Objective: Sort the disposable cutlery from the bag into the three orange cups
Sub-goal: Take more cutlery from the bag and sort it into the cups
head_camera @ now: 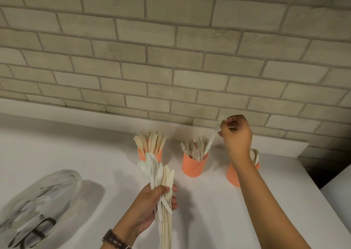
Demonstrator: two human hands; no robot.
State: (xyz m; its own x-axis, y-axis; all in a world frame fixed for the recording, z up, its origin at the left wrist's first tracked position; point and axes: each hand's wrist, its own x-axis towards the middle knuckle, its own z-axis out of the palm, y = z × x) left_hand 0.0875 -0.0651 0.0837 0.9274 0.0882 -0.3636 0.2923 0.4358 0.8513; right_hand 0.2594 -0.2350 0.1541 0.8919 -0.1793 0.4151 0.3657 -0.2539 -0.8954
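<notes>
Fork (212, 138) pinched by right hand (237, 133), centre-right; handle slants down-left to middle cup (194, 165). Left hand (155, 203) grips bundle (161, 174).

A white counter (57, 138) runs along a wall of pale grey brick (171, 49) in dim, warm light

Left hand (152, 203), right hand (237, 134), both curled

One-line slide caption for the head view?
Right hand holds a fork at the middle orange cup; left hand grips a cutlery bundle.
</notes>
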